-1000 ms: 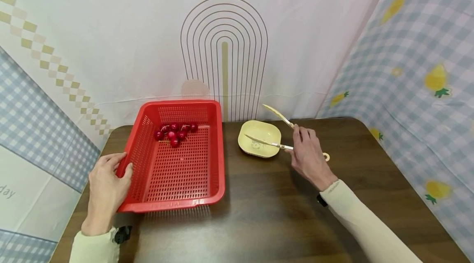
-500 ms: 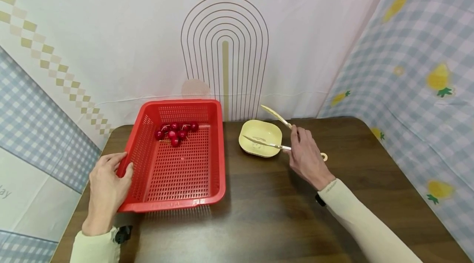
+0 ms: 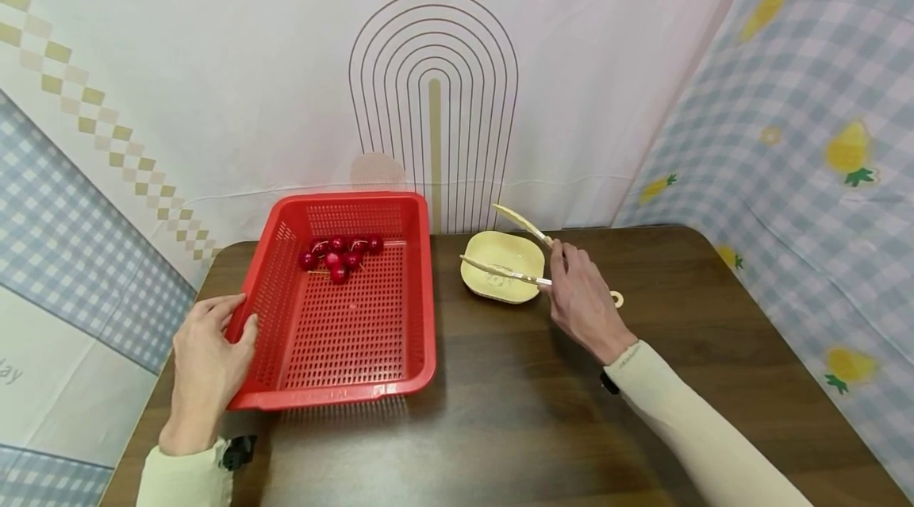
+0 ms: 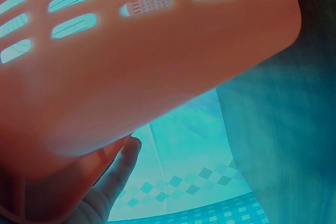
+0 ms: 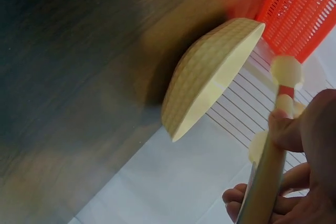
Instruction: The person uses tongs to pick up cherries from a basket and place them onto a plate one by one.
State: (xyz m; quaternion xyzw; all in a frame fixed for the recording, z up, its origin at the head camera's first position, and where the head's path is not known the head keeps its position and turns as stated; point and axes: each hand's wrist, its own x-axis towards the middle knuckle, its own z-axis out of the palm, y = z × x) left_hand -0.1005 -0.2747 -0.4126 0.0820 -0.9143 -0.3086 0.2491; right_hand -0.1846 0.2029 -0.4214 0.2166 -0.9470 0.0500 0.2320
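My left hand grips the left rim of a red perforated plastic basket, thumb inside and fingers over the edge. Several dark red cherries with stems lie in the back left of the basket. My right hand holds a pair of pale yellow and silver tongs, their two arms spread apart with nothing between the tips. The tongs hang over a small pale yellow bowl, which has a printed drawing on its inside. In the right wrist view the bowl's dimpled outer wall shows.
Both containers stand on a dark brown wooden table. A white patterned cloth hangs right behind the table, and a checked cloth with pineapples borders the right side.
My right hand has moved slightly left with the tongs, whose tips now reach further toward the basket. The left hand, basket and cherries stay put.
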